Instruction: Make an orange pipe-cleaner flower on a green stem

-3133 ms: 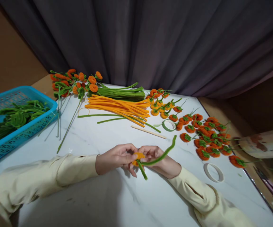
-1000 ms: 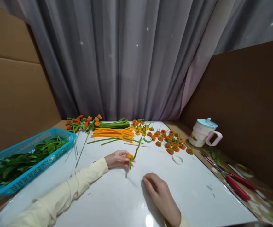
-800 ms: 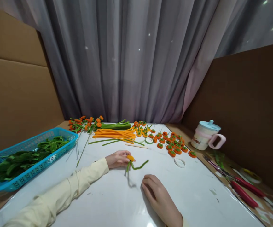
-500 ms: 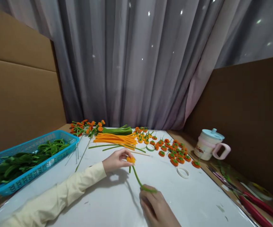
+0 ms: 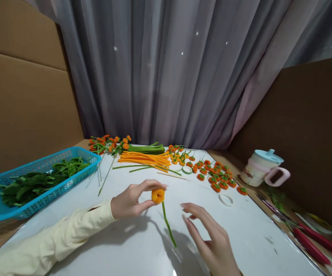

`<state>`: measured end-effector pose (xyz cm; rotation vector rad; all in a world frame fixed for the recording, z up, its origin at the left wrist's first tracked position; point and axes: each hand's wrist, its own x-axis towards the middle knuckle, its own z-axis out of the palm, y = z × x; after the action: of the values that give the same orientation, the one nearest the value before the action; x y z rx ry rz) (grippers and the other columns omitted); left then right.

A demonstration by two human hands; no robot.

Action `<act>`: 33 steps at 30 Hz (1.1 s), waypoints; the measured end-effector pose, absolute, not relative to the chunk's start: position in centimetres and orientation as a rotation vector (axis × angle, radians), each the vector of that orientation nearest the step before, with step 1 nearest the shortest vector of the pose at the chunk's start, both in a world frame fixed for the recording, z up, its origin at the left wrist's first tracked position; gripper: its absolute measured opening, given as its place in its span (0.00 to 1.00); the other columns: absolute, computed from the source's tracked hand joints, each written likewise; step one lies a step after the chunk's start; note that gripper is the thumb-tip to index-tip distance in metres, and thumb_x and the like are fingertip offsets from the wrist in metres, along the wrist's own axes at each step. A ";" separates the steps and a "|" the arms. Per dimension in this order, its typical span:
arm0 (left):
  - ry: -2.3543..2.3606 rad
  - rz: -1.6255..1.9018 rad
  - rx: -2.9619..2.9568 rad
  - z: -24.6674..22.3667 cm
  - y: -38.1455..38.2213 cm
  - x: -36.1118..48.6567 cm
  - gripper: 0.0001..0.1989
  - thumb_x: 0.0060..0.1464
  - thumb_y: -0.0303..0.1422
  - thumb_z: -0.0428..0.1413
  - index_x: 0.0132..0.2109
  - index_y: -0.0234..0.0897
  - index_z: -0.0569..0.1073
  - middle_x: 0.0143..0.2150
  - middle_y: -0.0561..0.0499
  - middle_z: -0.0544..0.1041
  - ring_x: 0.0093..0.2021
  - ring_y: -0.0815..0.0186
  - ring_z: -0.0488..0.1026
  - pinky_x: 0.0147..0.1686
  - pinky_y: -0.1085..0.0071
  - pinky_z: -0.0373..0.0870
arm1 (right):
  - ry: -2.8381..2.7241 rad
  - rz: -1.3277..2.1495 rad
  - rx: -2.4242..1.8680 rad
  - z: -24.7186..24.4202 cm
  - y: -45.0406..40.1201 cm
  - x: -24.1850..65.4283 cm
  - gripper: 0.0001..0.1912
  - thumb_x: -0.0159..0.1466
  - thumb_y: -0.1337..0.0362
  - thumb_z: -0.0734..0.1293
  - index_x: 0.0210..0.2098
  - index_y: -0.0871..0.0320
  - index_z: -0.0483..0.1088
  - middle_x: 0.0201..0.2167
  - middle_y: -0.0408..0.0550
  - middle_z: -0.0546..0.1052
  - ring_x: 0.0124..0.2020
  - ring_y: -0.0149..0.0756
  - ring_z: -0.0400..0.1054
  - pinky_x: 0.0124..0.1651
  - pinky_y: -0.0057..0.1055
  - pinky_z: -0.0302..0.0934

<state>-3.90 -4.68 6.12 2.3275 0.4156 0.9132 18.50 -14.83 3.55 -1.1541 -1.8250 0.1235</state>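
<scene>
Between the thumb and fingers of my left hand (image 5: 135, 199) is a small fuzzy orange-yellow pompom-like piece (image 5: 158, 196), with a dark hole at its middle turned toward me. A green pipe cleaner (image 5: 168, 224) hangs down from it, slanting to the lower right, its far end loose. My right hand (image 5: 210, 234) is apart from it, to the right, thumb and fingers parted with nothing between them. Beyond my hands lie a bundle of orange pipe cleaners (image 5: 143, 157) and a bundle of green ones (image 5: 147, 149).
Many orange pieces with green tops (image 5: 216, 187) spread at the right. A blue basket (image 5: 19, 210) of green leaves stands left. White tape ring (image 5: 226, 199), green tape roll (image 5: 186, 170), lidded cup (image 5: 260, 168) and red-handled pliers (image 5: 311, 246) are on the right. Thin stick (image 5: 171, 175) lies behind.
My right hand has let go of the green pipe cleaner and opened, moving to the right. My left hand has turned the orange-yellow piece so its hole faces me. The view has shifted slightly.
</scene>
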 end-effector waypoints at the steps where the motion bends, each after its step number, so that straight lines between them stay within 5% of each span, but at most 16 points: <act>1: 0.400 0.886 2.288 6.1 -4.8 -3.8 0.20 0.54 0.25 0.52 0.54 0.36 0.59 0.54 0.42 0.69 0.53 0.63 0.68 0.55 0.66 0.63 | -1.842 0.137 -1.091 3.9 -14.9 17.6 0.12 0.64 0.68 0.60 0.48 0.54 0.64 0.42 0.50 0.71 0.39 0.36 0.68 0.41 0.29 0.66; 5: 0.340 0.809 2.241 6.1 -5.5 -3.5 0.22 0.54 0.24 0.51 0.55 0.37 0.58 0.56 0.42 0.67 0.54 0.62 0.67 0.55 0.65 0.64 | -1.771 0.256 -1.035 4.1 -14.6 15.0 0.16 0.64 0.70 0.61 0.51 0.55 0.60 0.44 0.52 0.69 0.38 0.35 0.67 0.39 0.29 0.67; 11: 0.319 0.673 2.228 5.8 -6.1 -3.4 0.21 0.55 0.24 0.50 0.55 0.37 0.55 0.57 0.39 0.65 0.55 0.61 0.66 0.54 0.63 0.63 | -1.897 0.247 -0.870 3.5 -13.8 14.7 0.18 0.64 0.77 0.55 0.49 0.54 0.61 0.50 0.56 0.62 0.52 0.40 0.60 0.50 0.37 0.62; 20: 0.315 0.471 2.162 7.0 -5.7 -3.6 0.21 0.52 0.21 0.49 0.52 0.37 0.54 0.48 0.42 0.72 0.51 0.62 0.69 0.53 0.62 0.61 | -2.130 0.089 -0.911 3.6 -13.0 15.4 0.21 0.61 0.80 0.50 0.47 0.56 0.62 0.46 0.54 0.63 0.45 0.36 0.62 0.45 0.33 0.63; 26: 0.337 0.513 2.234 7.3 -5.9 -3.5 0.27 0.48 0.32 0.59 0.53 0.36 0.57 0.50 0.42 0.70 0.50 0.60 0.69 0.50 0.65 0.65 | -2.216 0.072 -0.931 4.8 -13.0 15.7 0.16 0.62 0.80 0.51 0.41 0.58 0.62 0.44 0.55 0.64 0.44 0.35 0.63 0.43 0.31 0.64; 33: 0.396 0.724 2.580 6.2 -6.0 -3.1 0.12 0.55 0.33 0.52 0.47 0.36 0.69 0.42 0.46 0.76 0.45 0.61 0.73 0.54 0.64 0.62 | -2.240 0.048 -0.940 5.6 -12.6 15.5 0.14 0.63 0.77 0.51 0.41 0.58 0.63 0.42 0.55 0.66 0.41 0.35 0.66 0.40 0.30 0.65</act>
<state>-3.10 -6.00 6.25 2.5798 0.3959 0.7241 15.55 -12.56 5.59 -0.9400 -2.2397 0.0481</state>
